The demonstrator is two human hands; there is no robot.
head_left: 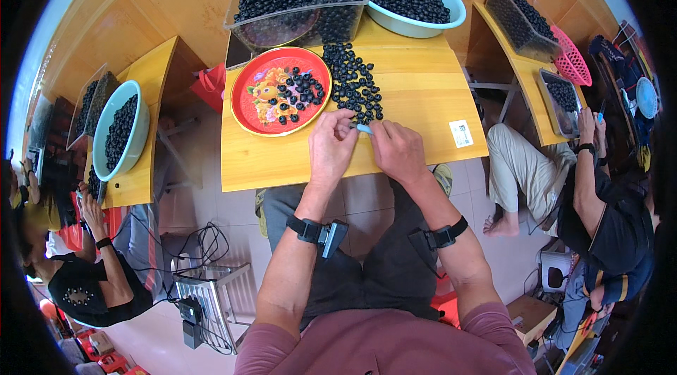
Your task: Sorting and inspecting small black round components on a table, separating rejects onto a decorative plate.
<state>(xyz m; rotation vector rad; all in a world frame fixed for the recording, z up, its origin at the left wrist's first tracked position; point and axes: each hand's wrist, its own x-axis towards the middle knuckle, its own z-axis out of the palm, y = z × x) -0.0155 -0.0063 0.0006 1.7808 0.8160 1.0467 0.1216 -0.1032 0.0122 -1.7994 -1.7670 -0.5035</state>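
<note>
My left hand [331,147] is closed in a pinch above the front part of the yellow table. Whatever sits between its fingertips is hidden. Close beside it, my right hand [399,153] grips a small tool with a light blue handle [364,128], its end pointing to the left fingers. Just beyond both hands spreads a loose patch of small round black balls [352,79]. To the left, a red round tray [247,108] with a gold rim and a flower print carries several more of the balls.
At the table's back stand a clear plastic bin [296,28] and a light blue basin [416,28], both full of black balls. A white label [461,134] lies at right. People work at side tables, with another blue basin [141,131] left and a pink basket [571,57] right.
</note>
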